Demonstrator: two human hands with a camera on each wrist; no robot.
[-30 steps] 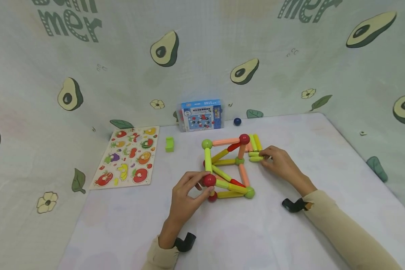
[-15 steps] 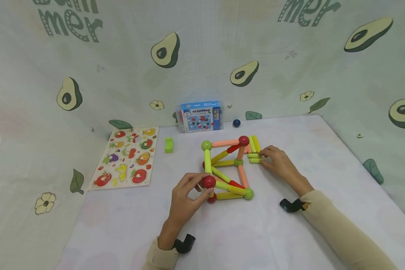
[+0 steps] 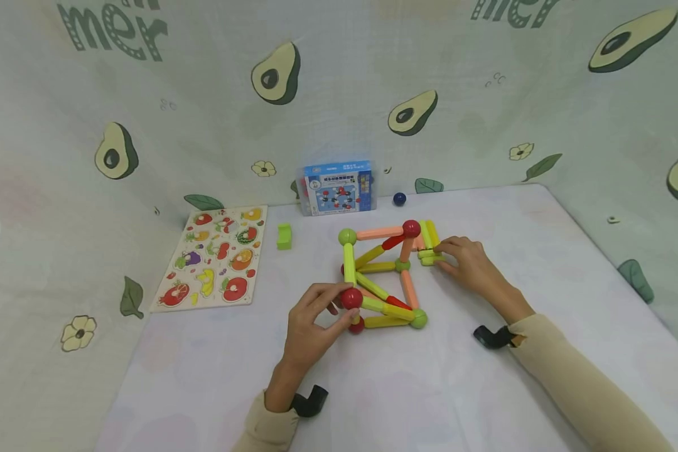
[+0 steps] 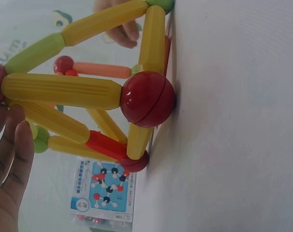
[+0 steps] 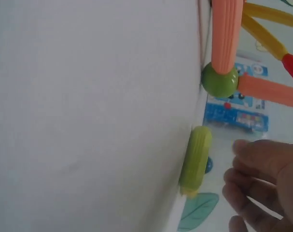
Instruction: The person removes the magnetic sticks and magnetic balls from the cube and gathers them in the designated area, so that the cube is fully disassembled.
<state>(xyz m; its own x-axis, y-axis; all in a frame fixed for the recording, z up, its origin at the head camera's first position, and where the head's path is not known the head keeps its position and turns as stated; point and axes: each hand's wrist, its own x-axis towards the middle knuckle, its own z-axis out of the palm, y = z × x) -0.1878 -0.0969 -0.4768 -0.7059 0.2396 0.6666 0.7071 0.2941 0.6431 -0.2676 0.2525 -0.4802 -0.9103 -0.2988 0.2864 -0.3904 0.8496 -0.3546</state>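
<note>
In the head view, my left hand (image 3: 309, 326) pinches a red ball (image 3: 351, 298) between thumb and fingers. It is the near upper corner of a frame of coloured rods and balls, which has a yellow-green upright rod (image 3: 349, 263) and an orange top rod (image 3: 380, 233). Right of the frame, my right hand (image 3: 479, 267) hovers at short yellow-green rods (image 3: 431, 260), thumb and fingertips apart. From the right wrist, a yellow-green rod (image 5: 196, 159) lies on the table, with a gap between it and my loosely bent fingers (image 5: 255, 154).
Yellow and orange rods (image 3: 432, 233) lie behind the right hand. A boxed set (image 3: 339, 188) and a dark blue ball (image 3: 399, 199) are at the table's back edge. To the left are a fruit puzzle board (image 3: 164, 300) and a small green block (image 3: 284, 236).
The right thumb and fingertips have spread apart at the yellow-green rods, and the nearest rod sits slightly shifted. The left hand keeps its pinch on the red ball. The head view has tilted slightly.
</note>
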